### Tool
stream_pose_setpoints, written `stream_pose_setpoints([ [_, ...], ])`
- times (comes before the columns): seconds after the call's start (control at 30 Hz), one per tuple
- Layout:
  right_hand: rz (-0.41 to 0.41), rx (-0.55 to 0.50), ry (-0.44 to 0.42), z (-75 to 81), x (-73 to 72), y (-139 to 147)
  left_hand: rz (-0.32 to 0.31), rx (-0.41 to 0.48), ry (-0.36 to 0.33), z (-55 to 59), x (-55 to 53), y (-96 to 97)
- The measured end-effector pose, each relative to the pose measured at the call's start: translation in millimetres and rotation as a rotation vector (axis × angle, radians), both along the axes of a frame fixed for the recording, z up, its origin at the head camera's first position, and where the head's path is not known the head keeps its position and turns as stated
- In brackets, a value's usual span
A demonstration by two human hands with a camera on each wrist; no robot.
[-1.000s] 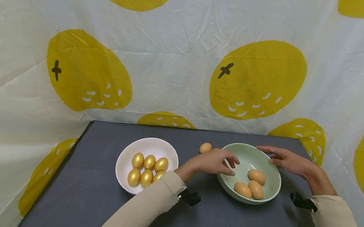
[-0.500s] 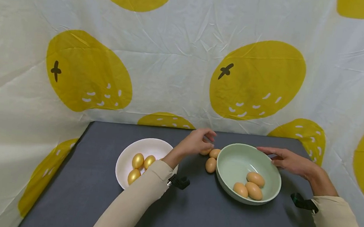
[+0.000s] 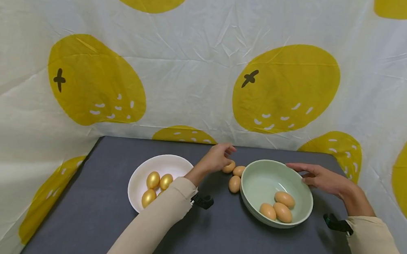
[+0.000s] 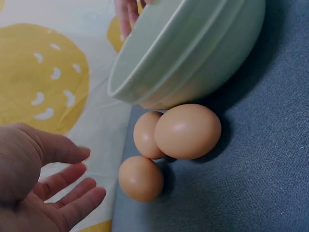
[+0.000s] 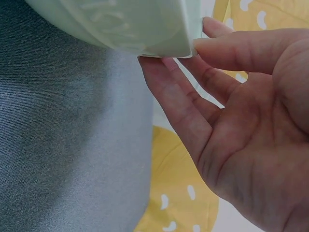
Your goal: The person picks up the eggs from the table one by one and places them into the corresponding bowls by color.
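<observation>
My left hand (image 3: 215, 157) is beside the farthest of three brown eggs (image 3: 234, 184) left of a pale green bowl (image 3: 264, 186). In the left wrist view its fingers are apart and hold nothing, with a gap between fingertips and the nearest egg (image 4: 141, 179). Three more brown eggs (image 3: 285, 199) lie together at the near side inside the green bowl. At that bowl's far right, my right hand (image 3: 325, 180) touches the rim, fingers extended; in the right wrist view thumb and fingertips (image 5: 152, 65) meet its outer side.
A white bowl (image 3: 137, 182) with several gold eggs (image 3: 153, 180) stands on the dark grey table (image 3: 192, 240), partly hidden by my left sleeve (image 3: 158, 216). Behind the table hangs a white cloth (image 3: 192, 93) printed with yellow fruit.
My left hand has moved from over the green bowl leftward to the loose brown eggs. The green bowl's eggs have shifted slightly. My right hand stays at the rim.
</observation>
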State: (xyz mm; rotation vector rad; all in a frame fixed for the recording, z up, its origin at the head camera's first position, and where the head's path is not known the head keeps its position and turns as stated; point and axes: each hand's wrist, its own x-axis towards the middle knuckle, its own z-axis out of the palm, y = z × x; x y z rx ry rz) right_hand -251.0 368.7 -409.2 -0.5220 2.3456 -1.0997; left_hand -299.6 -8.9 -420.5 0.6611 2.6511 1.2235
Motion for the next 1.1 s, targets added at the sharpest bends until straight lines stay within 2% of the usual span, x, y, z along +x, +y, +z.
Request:
stream_pose_setpoints([
  [0.2,0.0,0.0,-0.001,0.2,-0.4,0,0.071,-0.07,0.021,-4.3,-2.0,4.0],
  [0.43,-0.01,0.011,0.013,-0.1,-1.2,0,0.101,-0.109,-0.038,-12.0,-4.9,7.9],
  [0.53,-0.013,0.01,0.019,-0.6,-1.1,0,0.089,-0.138,-0.042,-15.3,-5.3,10.0],
  [0.77,-0.017,0.006,0.027,-0.2,0.4,-2,0.02,-0.304,0.038,-21.9,-1.7,11.5],
  [0.93,-0.014,-0.004,0.025,0.5,1.6,-2,-0.011,-0.337,0.054,-25.7,1.0,10.7],
  [1.1,-0.008,-0.003,0.032,-0.5,2.3,-1,-0.047,-0.365,0.111,-27.0,2.6,11.3],
])
